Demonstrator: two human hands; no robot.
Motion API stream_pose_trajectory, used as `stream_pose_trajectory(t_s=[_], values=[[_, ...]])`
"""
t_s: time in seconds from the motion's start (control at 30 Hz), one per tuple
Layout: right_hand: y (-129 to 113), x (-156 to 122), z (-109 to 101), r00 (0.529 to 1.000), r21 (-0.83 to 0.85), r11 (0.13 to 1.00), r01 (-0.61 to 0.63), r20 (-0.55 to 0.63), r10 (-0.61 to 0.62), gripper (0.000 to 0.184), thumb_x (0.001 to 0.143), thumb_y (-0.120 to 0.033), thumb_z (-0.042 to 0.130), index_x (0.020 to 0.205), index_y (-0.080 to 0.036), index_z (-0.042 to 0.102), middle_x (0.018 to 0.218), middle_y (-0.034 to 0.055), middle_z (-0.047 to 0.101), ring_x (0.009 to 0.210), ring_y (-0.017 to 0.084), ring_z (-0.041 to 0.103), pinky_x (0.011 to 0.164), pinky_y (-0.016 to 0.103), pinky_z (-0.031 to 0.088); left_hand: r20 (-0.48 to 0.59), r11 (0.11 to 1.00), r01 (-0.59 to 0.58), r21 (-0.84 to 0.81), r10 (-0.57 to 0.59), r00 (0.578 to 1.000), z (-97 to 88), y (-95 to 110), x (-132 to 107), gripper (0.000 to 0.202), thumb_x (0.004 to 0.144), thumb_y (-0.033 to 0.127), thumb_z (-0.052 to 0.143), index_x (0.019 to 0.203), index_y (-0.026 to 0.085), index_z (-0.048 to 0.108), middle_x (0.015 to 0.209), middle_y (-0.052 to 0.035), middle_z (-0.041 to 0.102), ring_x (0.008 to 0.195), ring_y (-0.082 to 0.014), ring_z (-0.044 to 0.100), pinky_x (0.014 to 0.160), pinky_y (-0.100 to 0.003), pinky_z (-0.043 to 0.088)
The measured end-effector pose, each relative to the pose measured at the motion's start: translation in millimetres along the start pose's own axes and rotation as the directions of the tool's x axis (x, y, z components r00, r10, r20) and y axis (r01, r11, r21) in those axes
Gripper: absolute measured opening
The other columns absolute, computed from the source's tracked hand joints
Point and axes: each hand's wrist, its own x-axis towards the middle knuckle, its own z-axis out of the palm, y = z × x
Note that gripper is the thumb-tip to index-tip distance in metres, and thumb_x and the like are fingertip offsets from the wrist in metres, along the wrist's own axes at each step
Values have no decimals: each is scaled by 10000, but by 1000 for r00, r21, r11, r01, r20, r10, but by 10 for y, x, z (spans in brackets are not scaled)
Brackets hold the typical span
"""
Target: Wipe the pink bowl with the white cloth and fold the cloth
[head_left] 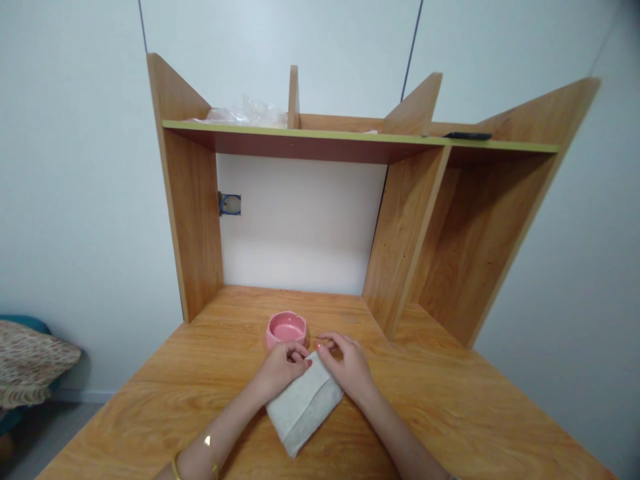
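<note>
A pale grey folded cloth (305, 408) lies slantwise on the wooden desk, with a fold line along its length. My left hand (280, 370) closes on its upper left edge, the thumb on top and the fingers curled at the far side. Beside the upper right edge is my right hand (349, 368). Its thumb touches the cloth near the top corner, and the index finger curves over the desk, apart from the thumb; the other fingers are partly hidden. Just beyond my left fingers stands a pink faceted bowl (287, 327), with nothing visible inside.
A wooden shelf unit (405, 233) rises from the back of the desk (430, 407). Clear plastic wrapping (247, 113) and a flat dark object (468, 136) lie on its upper shelf. A wall socket opening (231, 205) shows behind. Patterned fabric (35, 360) is at the far left.
</note>
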Motion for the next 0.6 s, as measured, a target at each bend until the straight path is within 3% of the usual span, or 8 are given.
stream_pose_trajectory(t_s=[0.13,0.27,0.33,0.43,0.53,0.6], values=[[-51,-20,-4,980,-62,995,81,189,-68,281,713,-361,547,950,-222,606,886,28,647,846,190,549,751,292,353,-97,985,-138,102,148,984,40,-23,2,112,685,204,533,739,137,606,624,11,569,569,-94,491,536,-191,379],[62,10,61,974,-88,995,36,224,-15,204,715,-279,532,893,-215,609,863,21,648,834,185,548,749,283,349,-101,920,-250,303,292,951,-67,48,-45,160,722,224,523,831,170,626,789,-31,638,722,-141,557,670,-240,426],[177,42,79,984,-103,994,-48,167,65,194,734,-255,503,889,-209,610,862,26,653,826,183,558,748,279,357,-163,874,-262,408,352,922,-165,90,-57,178,747,248,499,861,193,624,855,-35,636,779,-156,557,725,-270,421],[364,91,28,986,-145,976,-162,2,164,213,763,-263,467,915,-204,605,913,40,649,852,186,561,740,275,368,-347,866,-191,462,374,860,-343,83,-11,220,758,296,472,908,196,599,849,-35,594,785,-170,550,725,-299,428],[515,124,-116,956,-259,930,-261,-205,211,221,784,-281,441,904,-196,606,925,56,641,883,202,540,726,284,360,-525,922,-90,377,293,799,-488,-42,105,277,724,296,487,953,167,574,810,-32,532,756,-173,543,739,-324,437],[580,139,-236,917,-334,879,-340,-326,231,234,795,-300,433,905,-186,604,929,68,634,893,214,526,712,291,345,-581,963,-42,266,195,790,-531,-160,188,298,687,288,529,946,146,573,840,-46,526,825,-186,543,817,-344,415]])
